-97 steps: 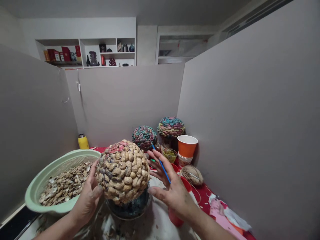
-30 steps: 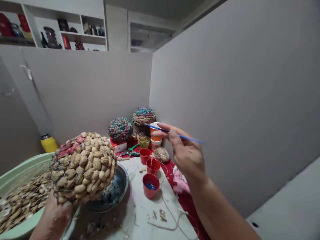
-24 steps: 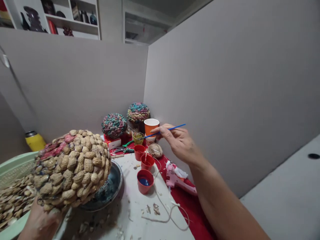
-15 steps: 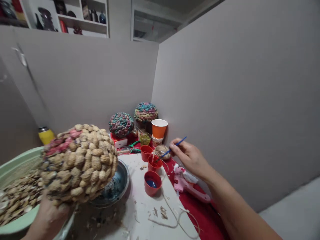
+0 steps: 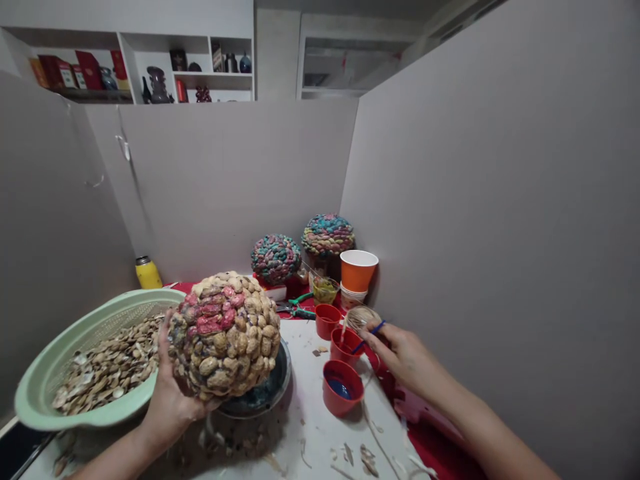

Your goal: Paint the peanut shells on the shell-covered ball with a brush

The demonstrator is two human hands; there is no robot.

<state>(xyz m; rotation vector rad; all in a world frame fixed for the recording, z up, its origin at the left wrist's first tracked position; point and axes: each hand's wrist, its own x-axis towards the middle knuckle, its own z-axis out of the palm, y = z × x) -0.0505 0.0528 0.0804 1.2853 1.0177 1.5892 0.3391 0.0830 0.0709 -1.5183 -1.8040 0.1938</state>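
My left hand point(image 5: 173, 400) grips a ball covered in peanut shells point(image 5: 245, 340) from its left and underside. Most of its shells are bare tan, with a patch painted pink-red on the upper left. Between the fingers of my right hand point(image 5: 395, 350) is a thin blue paintbrush point(image 5: 376, 329), its tip down inside the middle red cup point(image 5: 346, 360). Nearer to me stands a red cup with dark blue paint point(image 5: 343, 389); behind is a third red cup point(image 5: 327, 323). Below the ball sits a dark metal bowl point(image 5: 285, 377), partly hidden.
At left, a green basket point(image 5: 35, 400) holds shell pieces. Two painted shell balls, one at the back point(image 5: 329, 235) and one nearer point(image 5: 276, 259), stand by orange and white paper cups point(image 5: 359, 270). Twine point(image 5: 363, 317) and green-handled pliers point(image 5: 303, 307) lie behind. A grey partition point(image 5: 475, 200) rises at right.
The view has swung left, shifting everything rightward. The ball has turned, bringing its pink patch more to the front. My right hand keeps the brush at the middle cup.
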